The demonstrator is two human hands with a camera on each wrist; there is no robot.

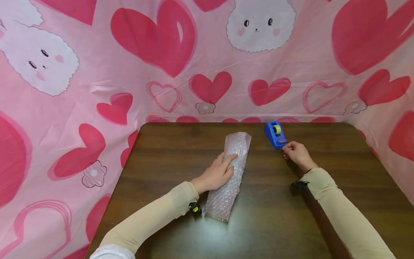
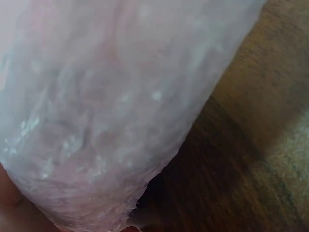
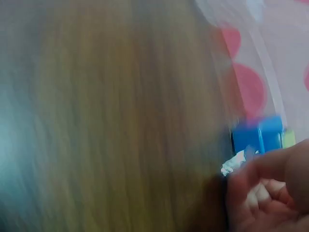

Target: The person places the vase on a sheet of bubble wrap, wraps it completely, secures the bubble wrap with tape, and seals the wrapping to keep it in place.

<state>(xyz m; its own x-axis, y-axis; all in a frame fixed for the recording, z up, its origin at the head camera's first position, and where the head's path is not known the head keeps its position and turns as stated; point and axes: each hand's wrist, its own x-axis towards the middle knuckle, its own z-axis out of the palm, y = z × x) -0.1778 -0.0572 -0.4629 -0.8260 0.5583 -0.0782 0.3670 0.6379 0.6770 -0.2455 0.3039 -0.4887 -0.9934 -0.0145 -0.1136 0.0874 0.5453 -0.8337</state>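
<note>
A long, flat bundle in bubble wrap point(image 1: 228, 194) lies slantwise on the table. My left hand point(image 1: 215, 174) rests across its middle, fingers spread over the wrap. Close up in the left wrist view, the bubble wrap point(image 2: 111, 96) fills most of the picture, with a bit of a finger point(image 2: 7, 193) at its lower left. A blue tape dispenser point(image 1: 273, 135) with a yellow-green roll point(image 1: 277, 129) stands near the far edge. At its front end my right hand point(image 1: 297, 154) pinches the tape. A shiny, clear, crinkled piece of tape point(image 3: 234, 163) shows by the right fingertips.
The brown wooden table point(image 1: 168, 151) reaches back to a pink cloth point(image 1: 129, 68) printed with hearts and white animal faces. This cloth hangs behind and along both sides. Small black devices point(image 1: 195, 208) sit at both wrists.
</note>
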